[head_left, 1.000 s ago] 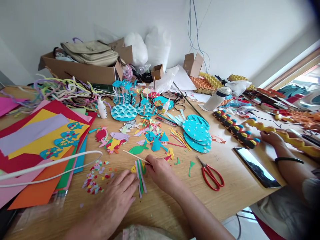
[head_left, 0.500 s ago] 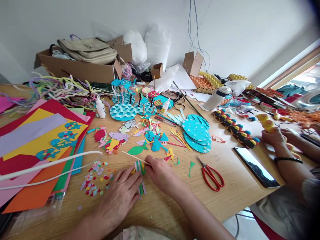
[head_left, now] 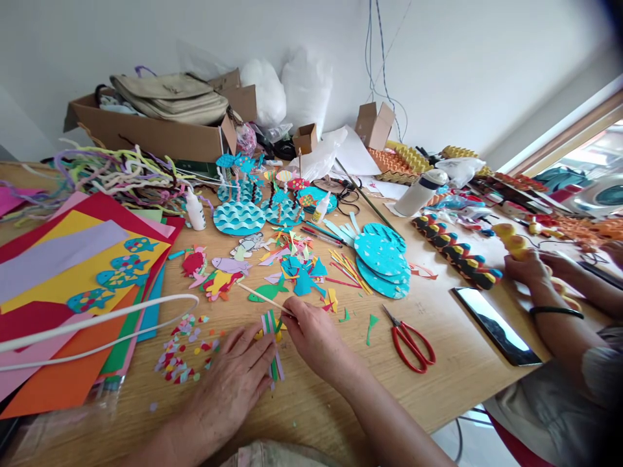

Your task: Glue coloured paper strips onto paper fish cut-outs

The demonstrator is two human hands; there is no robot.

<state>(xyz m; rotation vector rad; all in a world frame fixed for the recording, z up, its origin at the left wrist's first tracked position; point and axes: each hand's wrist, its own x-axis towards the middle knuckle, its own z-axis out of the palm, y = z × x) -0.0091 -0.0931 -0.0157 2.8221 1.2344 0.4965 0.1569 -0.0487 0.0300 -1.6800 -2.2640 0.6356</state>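
My left hand [head_left: 231,379] lies flat at the front of the table, its fingers stretched out over the ends of narrow coloured paper strips [head_left: 279,368]. Purple, green and yellow show on the strips, which cross one another partly under my fingertips. Between the fingers of my right hand [head_left: 315,334], just right of the strips, is a thin wooden stick [head_left: 260,295] pointing up and left. A green paper fish [head_left: 267,291] lies beneath the stick's far part. Left of my left hand are scattered small paper dots [head_left: 182,350].
Red-handled scissors [head_left: 411,340] and a phone [head_left: 494,324] lie to the right. Blue paper discs [head_left: 382,259], a glue bottle [head_left: 195,211] and paper scraps stand or lie beyond my hands. Stacked coloured sheets [head_left: 92,253] fill the left. A co-worker's hands [head_left: 530,269] hold something yellow.
My hands keep almost the same place, the right one shifted very slightly with the stick. At the right, the co-worker's hands have moved a little. The view has shifted slightly.
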